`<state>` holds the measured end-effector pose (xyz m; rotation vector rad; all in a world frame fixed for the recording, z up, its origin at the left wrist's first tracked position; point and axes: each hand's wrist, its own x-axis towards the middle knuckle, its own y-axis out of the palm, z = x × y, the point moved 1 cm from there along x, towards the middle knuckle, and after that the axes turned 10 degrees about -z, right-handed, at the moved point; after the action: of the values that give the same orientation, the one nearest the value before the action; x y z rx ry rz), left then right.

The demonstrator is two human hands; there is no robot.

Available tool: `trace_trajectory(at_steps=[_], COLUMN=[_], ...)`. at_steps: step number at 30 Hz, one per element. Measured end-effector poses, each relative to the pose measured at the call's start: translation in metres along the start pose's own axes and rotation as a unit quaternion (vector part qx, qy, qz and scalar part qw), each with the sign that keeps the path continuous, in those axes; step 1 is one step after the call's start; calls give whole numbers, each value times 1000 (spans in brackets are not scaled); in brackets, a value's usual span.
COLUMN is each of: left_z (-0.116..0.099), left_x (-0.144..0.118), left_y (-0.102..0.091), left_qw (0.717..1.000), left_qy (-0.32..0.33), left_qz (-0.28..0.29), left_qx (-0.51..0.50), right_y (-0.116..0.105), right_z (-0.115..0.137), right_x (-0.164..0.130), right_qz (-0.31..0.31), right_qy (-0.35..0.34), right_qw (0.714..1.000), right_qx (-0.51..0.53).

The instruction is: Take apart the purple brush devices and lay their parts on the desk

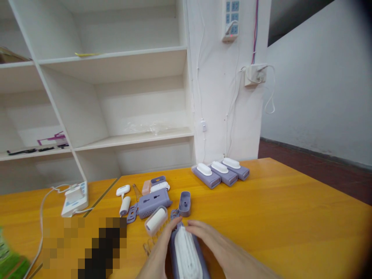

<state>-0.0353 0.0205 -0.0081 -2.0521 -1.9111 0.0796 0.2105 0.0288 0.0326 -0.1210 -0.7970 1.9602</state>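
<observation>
My left hand (158, 254) and my right hand (223, 250) both grip a purple case with a white brush top (186, 254) at the near edge of the orange table (290, 221). Just beyond my fingers lie loose parts: a white roller in a clear cover (156, 221), a purple perforated case (154, 201), a small purple cup piece (185, 203), a white mini roller (124, 199) and a pink-and-purple brush (155, 186). Three assembled purple cases with white tops (221, 172) stand in a row at the table's far edge.
A white power strip (75, 199) with a cable lies at the left of the table. White shelves (116, 62) rise behind it, and a white pillar with sockets and wires (232, 23) stands at the back. Something green (8, 259) lies at the lower left corner.
</observation>
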Motion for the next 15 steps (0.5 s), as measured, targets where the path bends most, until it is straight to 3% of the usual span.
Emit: trace_trajectory(at_steps=[3,8,11,15], left_z=[-6,1,10,17], left_x=[4,2,-3,-9], left_y=[-2,-4,-6,-6], left_qw=[999,999,998,992], left_qy=[-14,-28,-2,35], left_qz=[17,30,67,102], left_qx=[-27,-28,4,73], right_y=[0,-3,-7,-11], right_z=[6,6,-2,-10], right_x=[-1,5,9,10], right_qz=[-27,23,69,77], right_qy=[29,34,39,54], right_qw=[998,996,994,995], right_qx=[48,83,71,20])
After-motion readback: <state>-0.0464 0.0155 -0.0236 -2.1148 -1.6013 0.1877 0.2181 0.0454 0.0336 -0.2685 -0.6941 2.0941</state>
